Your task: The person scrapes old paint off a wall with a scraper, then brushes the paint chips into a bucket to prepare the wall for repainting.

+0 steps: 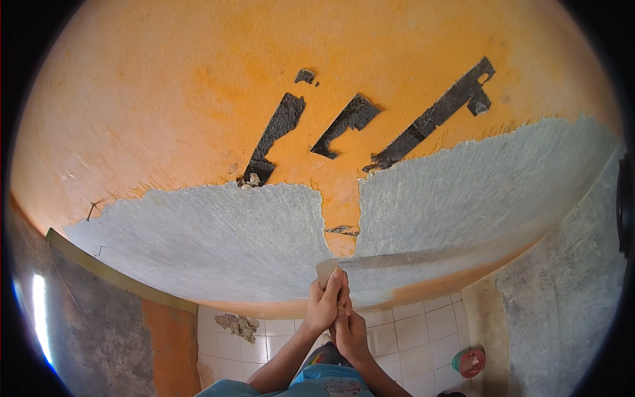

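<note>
A scraper (325,270) with a flat, pale blade points up at the wall (198,86), its blade just below the tip of a narrow orange paint strip (342,210). My left hand (321,307) is closed around the handle, thumb stretched along it toward the blade. Lower down and to the right, my right hand (350,335) is closed on the same handle, which the fingers mostly hide. On both sides of the strip the paint is off and grey plaster (423,212) shows. Whether the blade touches the wall I cannot tell.
Black tape-like strips (413,135) cling to the orange paint above. Nails (92,210) stick out of the wall at the left. On the white tiled floor (417,331) lie a crumpled greyish cloth-like heap (238,327) and a red and green basket (469,362). Grey side walls (549,298) flank the space.
</note>
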The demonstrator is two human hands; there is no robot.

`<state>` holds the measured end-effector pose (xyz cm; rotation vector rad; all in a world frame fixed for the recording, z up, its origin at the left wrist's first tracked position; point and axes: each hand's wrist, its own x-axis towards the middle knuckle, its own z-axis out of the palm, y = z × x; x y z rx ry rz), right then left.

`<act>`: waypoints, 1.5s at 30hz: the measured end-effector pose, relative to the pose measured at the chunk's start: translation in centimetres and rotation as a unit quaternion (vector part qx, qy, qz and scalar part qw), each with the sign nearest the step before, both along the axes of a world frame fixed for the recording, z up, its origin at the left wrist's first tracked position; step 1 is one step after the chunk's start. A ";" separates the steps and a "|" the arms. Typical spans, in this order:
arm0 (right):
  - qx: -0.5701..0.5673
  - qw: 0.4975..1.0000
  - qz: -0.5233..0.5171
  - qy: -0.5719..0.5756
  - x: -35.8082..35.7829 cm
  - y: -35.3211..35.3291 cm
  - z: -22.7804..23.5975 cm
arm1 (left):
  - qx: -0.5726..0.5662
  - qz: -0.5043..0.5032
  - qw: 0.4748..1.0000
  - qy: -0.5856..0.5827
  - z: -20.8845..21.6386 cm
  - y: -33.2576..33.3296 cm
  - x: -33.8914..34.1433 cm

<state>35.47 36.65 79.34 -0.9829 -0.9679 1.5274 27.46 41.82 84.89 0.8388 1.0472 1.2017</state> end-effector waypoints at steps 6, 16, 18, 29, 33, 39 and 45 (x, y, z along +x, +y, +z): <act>-0.032 0.999 -0.009 0.028 0.1 -0.3 0.6 | -0.017 0.014 0.999 0.039 0.1 0.0 0.1; -0.022 1.000 0.012 0.016 0.1 -0.3 1.6 | 0.017 0.013 1.000 0.017 1.1 -0.2 0.2; -0.028 0.999 0.013 0.010 0.1 -0.2 1.8 | -0.021 0.006 1.000 -0.011 1.5 -0.2 0.2; 0.003 0.996 0.059 0.060 0.8 0.2 1.9 | 0.044 -0.018 0.999 -0.013 1.4 0.1 -0.1; -0.027 0.990 0.089 0.106 0.9 -0.2 1.2 | 0.040 -0.023 0.999 0.001 1.1 0.2 -0.6; -0.006 0.997 0.038 0.064 1.1 -1.1 0.8 | 0.011 -0.024 0.999 -0.018 1.3 0.1 -0.1; 0.018 0.999 0.010 0.031 0.7 -0.5 1.1 | 0.035 -0.015 0.999 -0.011 2.3 0.4 0.1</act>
